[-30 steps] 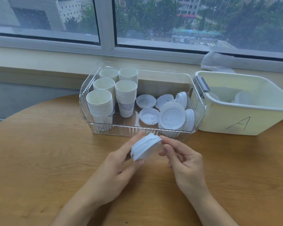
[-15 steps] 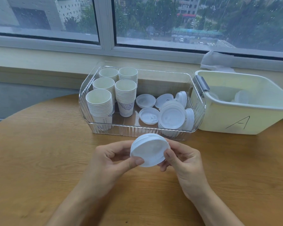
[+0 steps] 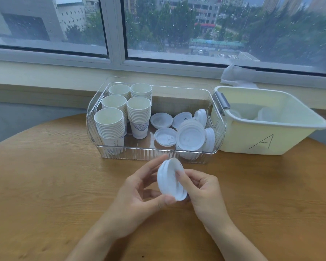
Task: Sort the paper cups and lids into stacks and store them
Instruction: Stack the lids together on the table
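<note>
Cups [image 3: 119,117] sit stacked at the left end of the clear bin [image 3: 154,155], loose lids [image 3: 177,129] at its right, more in the tub [image 3: 267,140] marked A. Risk as I see it: the small lid stack [image 3: 170,180] is tipped on edge above the table [image 3: 36,176], so a loose squeeze could let the lids slide apart. Left hand [image 3: 137,196] pinches it thumb-under, fingers behind. Right hand [image 3: 201,191] curls on the other face, fingertip on the rim.

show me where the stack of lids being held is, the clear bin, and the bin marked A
stack of lids [image 3: 170,180], head view, on its white face between both hands.
clear bin [image 3: 154,155], head view, on its ribbed front wall.
bin marked A [image 3: 239,136], head view, on its pale front wall.
</note>
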`<state>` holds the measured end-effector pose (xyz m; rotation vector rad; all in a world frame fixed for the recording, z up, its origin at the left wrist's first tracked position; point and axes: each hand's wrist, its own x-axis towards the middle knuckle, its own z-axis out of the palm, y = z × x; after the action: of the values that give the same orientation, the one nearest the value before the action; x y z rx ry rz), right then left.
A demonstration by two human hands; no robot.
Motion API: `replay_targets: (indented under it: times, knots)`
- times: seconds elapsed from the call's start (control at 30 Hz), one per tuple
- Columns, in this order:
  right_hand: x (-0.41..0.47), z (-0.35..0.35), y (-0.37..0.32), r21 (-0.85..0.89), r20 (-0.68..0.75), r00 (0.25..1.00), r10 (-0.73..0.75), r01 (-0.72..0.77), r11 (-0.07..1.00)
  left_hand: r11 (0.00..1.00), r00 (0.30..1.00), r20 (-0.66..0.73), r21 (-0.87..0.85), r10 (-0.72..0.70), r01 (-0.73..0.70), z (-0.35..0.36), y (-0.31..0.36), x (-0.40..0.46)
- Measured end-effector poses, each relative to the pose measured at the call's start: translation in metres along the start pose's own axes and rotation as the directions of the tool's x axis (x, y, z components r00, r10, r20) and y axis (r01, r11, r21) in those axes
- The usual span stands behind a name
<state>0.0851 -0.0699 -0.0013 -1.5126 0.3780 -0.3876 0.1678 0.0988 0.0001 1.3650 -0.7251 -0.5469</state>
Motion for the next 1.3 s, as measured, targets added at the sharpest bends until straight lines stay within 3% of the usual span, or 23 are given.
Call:
replay_targets:
  times: [0.13,0.23,0.37,0.5,0.57,0.63,0.77,0.9,1.1,1.2,1.3]
  knots:
    - [0.0,0.006,-0.007,-0.144,-0.035,0.998,-0.047,0.042,0.989,1.0,1.0,-0.03,-0.018,0.009,-0.01,0.004,0.003,-0.001]
    - [0.003,0.008,-0.014,-0.289,0.024,0.998,-0.052,0.056,0.956,0.997,0.996,-0.087,-0.067,0.016,-0.022,0.002,0.007,-0.002]
    - [0.01,0.012,-0.032,-0.587,0.149,0.986,-0.078,0.152,0.795,0.981,0.984,-0.175,-0.186,0.021,-0.054,-0.002,0.01,-0.001]
    - [0.04,0.009,-0.054,-0.662,0.07,0.961,-0.267,0.245,0.709,0.978,0.953,-0.303,-0.195,0.018,-0.08,-0.015,0.01,0.002]
    - [0.066,0.007,-0.06,-0.687,0.104,0.95,-0.294,0.282,0.67,0.976,0.937,-0.349,-0.198,0.02,-0.094,-0.024,0.011,0.003]
    - [0.092,0.007,-0.06,-0.753,0.177,0.948,-0.263,0.303,0.584,0.972,0.924,-0.382,-0.208,0.02,-0.107,-0.03,0.011,0.003]
    - [0.131,0.017,-0.048,-0.905,0.262,0.955,-0.137,0.293,0.308,0.974,0.911,-0.412,-0.196,0.022,-0.113,-0.034,0.01,0.004]
    - [0.153,0.027,-0.048,-0.935,0.273,0.962,-0.011,0.268,0.232,0.986,0.914,-0.406,-0.149,0.012,-0.079,-0.033,0.006,0.003]
    - [0.173,0.032,-0.041,-0.963,0.269,0.96,0.083,0.271,-0.007,0.992,0.924,-0.381,-0.106,0.022,-0.068,-0.031,0.004,0.003]
    - [0.173,0.029,-0.043,-0.955,0.297,0.952,0.081,0.297,0.007,0.994,0.927,-0.374,-0.089,0.031,-0.069,-0.031,0.002,0.003]
    - [0.161,0.023,-0.05,-0.933,0.305,0.952,-0.018,0.302,0.194,0.994,0.924,-0.381,-0.083,0.034,-0.07,-0.03,0.001,0.004]
